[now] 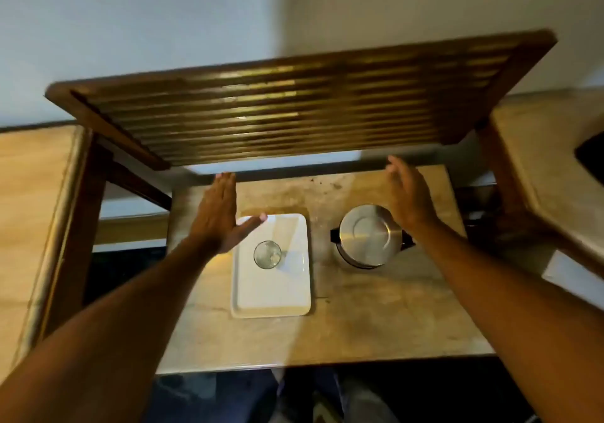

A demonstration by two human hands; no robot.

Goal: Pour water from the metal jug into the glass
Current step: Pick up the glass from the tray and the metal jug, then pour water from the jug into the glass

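A clear glass (267, 254) stands upright on a white rectangular tray (271, 301) in the middle of a stone-topped table. To its right stands the metal jug (369, 234), seen from above, with a shiny lid and dark handles on both sides. My left hand (217, 216) hovers flat and open above the tray's far left corner, thumb over the tray. My right hand (408, 193) is open with fingers extended, just above and behind the jug. Neither hand holds anything.
A slatted wooden shelf (294, 102) overhangs the back of the table (376, 318) just beyond my fingertips. Wooden legs (81, 210) stand at both sides. A stone counter (549, 161) lies to the right, another (29, 193) to the left.
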